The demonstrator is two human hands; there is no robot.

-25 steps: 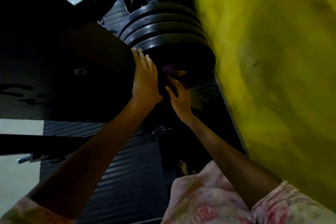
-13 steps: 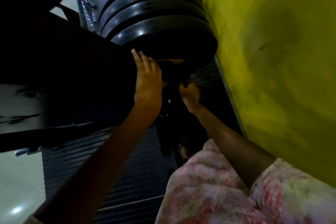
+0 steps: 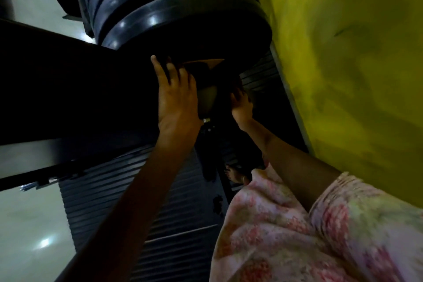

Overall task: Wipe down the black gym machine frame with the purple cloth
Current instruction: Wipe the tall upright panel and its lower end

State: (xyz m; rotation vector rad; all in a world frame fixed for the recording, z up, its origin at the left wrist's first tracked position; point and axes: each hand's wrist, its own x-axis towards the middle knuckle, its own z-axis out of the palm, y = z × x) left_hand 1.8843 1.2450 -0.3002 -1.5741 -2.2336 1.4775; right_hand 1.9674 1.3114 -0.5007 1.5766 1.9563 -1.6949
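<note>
Wall: one yellow-green wall (image 3: 343, 64) fills my right side, top to bottom.
Frame: one broad black beam of the machine frame (image 3: 75, 89) crosses from the left edge to the middle; its lower edge runs just above the ribbed mat.
Floor: one dark ribbed mat (image 3: 137, 201) lies below, with pale glossy floor (image 3: 25, 224) showing left of it.
Plates: I count four black weight plates (image 3: 174, 14) stacked edge to edge, the nearest one hanging over both hands; they sit tight against the wall, so the only open room is the dark gap under them.
Clothing: one pink flowered garment (image 3: 297, 231) fills the lower right corner.
Hands: two. My left hand (image 3: 176, 98) lies flat on the frame's end, fingers straight and spread, holding nothing. My right hand (image 3: 240, 105) reaches up into the gap beside it; its fingers vanish in shadow and I cannot tell how they lie or what they hold.
Cloth: I cannot make out the purple cloth; the spot past the right hand is too dark.
Foot: one bare foot (image 3: 235, 175) shows on the mat below the right arm.
Change: a second ago a purple patch showed just above the right hand; now that spot is dark. The plates sit higher and larger in my view, and the left hand stays flat on the frame.
</note>
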